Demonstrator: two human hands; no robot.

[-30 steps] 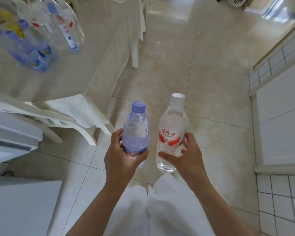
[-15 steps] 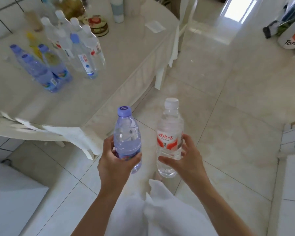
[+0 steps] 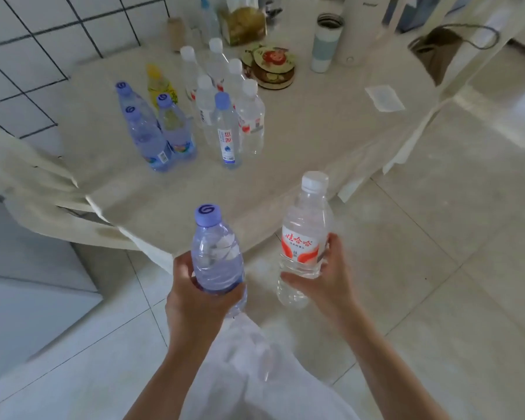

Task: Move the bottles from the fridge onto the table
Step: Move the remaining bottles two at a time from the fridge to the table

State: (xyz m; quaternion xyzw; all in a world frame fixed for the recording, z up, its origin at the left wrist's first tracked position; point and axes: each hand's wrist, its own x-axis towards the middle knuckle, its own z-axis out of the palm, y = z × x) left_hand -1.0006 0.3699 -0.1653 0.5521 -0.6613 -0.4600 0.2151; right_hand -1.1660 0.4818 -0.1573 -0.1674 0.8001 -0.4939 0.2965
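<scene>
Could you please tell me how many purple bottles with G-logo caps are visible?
4 purple bottles: one in the left hand, three clustered on the table; more may be hidden behind.

Both forearms were seen bare to the bottom edge of the frame, no sleeves shown on them. The left hand point(image 3: 194, 298) and the right hand point(image 3: 322, 286) were left uncovered, without gloves. No ring, watch or band could be made out on fingers point(image 3: 334, 247) or wrists. A loose white garment point(image 3: 255, 374) was worn below, its fabric softly creased and gathered into folds between the two arms.
</scene>
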